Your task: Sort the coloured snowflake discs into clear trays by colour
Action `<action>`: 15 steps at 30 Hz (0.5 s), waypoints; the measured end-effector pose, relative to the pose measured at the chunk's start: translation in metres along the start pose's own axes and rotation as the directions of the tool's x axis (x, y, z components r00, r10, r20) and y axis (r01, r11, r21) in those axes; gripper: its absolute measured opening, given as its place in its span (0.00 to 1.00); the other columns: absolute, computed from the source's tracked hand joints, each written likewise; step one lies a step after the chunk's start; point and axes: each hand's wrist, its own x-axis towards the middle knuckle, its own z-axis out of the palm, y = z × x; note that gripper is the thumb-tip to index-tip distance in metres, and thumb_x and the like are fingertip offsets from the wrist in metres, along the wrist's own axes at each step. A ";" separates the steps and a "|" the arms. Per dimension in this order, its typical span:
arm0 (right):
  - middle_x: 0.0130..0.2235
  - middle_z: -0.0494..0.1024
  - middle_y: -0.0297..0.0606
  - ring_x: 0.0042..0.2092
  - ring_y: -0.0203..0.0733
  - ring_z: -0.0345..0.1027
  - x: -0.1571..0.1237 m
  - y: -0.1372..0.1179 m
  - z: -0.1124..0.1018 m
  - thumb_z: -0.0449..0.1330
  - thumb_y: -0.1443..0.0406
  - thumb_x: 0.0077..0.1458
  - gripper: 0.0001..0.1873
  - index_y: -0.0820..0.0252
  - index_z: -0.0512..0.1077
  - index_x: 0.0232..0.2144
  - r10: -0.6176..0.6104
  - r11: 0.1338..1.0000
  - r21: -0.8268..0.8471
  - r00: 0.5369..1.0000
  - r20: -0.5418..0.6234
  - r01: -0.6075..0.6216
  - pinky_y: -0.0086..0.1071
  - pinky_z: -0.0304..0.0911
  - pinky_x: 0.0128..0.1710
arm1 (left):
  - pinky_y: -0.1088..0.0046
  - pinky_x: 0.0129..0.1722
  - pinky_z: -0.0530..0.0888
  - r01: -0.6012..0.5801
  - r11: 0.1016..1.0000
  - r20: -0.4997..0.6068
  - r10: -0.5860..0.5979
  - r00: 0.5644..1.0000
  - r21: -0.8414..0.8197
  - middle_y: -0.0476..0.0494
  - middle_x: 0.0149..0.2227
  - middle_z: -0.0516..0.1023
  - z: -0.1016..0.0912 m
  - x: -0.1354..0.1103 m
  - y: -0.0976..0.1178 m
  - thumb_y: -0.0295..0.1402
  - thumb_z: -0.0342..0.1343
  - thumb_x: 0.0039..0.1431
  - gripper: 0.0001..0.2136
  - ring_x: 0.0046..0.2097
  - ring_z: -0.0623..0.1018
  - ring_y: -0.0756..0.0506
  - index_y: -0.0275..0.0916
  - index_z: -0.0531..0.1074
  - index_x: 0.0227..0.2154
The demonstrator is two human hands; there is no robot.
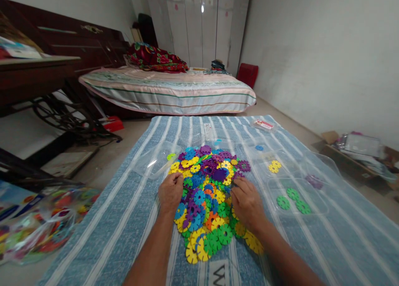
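Observation:
A heap of flat plastic snowflake discs (207, 194) in yellow, green, blue, purple and orange lies on a blue striped cloth (124, 219). My left hand (170, 191) rests on the heap's left edge with its fingers curled under. My right hand (247, 203) lies on the heap's right side, fingers bent down into the discs; what they pinch is hidden. Clear plastic trays lie around the heap: one at the right holds green discs (293, 199), one behind it yellow discs (274, 166), another a purple disc (313, 181).
A clear tray (156, 159) lies to the upper left of the heap. A bag of coloured pieces (40, 223) sits on the floor at left. A mattress (168, 92) lies beyond the cloth, dark wooden furniture (40, 82) at left, a cardboard box (358, 153) at right.

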 end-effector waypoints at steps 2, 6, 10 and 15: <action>0.40 0.74 0.43 0.48 0.43 0.63 0.007 0.009 -0.005 0.50 0.70 0.57 0.10 0.59 0.71 0.29 -0.024 1.000 -0.002 0.999 -0.025 0.024 0.40 0.61 0.48 | 0.72 0.43 0.71 -0.002 1.000 0.001 0.002 1.000 -0.001 0.46 0.38 0.80 0.000 0.000 0.000 0.38 0.47 0.54 0.13 0.40 0.77 0.46 0.41 0.75 0.35; 0.37 0.74 0.41 0.44 0.42 0.64 0.045 0.048 -0.023 0.51 0.69 0.57 0.11 0.59 0.70 0.26 -0.059 0.985 -0.167 0.997 -0.040 0.052 0.36 0.59 0.45 | 0.72 0.43 0.71 -0.006 1.000 0.000 0.006 1.000 0.000 0.46 0.38 0.80 -0.001 0.000 -0.001 0.38 0.48 0.54 0.13 0.39 0.77 0.46 0.41 0.75 0.34; 0.34 0.73 0.43 0.40 0.44 0.63 0.089 0.091 -0.045 0.51 0.65 0.58 0.10 0.61 0.71 0.30 0.060 0.910 -0.399 0.988 -0.145 -0.114 0.37 0.56 0.41 | 0.72 0.43 0.71 -0.010 1.000 0.001 0.010 1.000 -0.003 0.46 0.38 0.80 0.000 0.000 -0.002 0.37 0.47 0.54 0.13 0.39 0.77 0.46 0.41 0.75 0.35; 0.31 0.74 0.40 0.36 0.42 0.64 0.075 0.081 -0.036 0.51 0.61 0.58 0.12 0.61 0.72 0.32 0.061 0.967 -0.240 0.989 -0.134 -0.092 0.35 0.58 0.38 | 0.72 0.43 0.71 -0.016 1.000 0.000 0.016 1.000 0.007 0.45 0.39 0.79 0.002 0.000 -0.003 0.37 0.48 0.54 0.13 0.40 0.77 0.46 0.40 0.75 0.35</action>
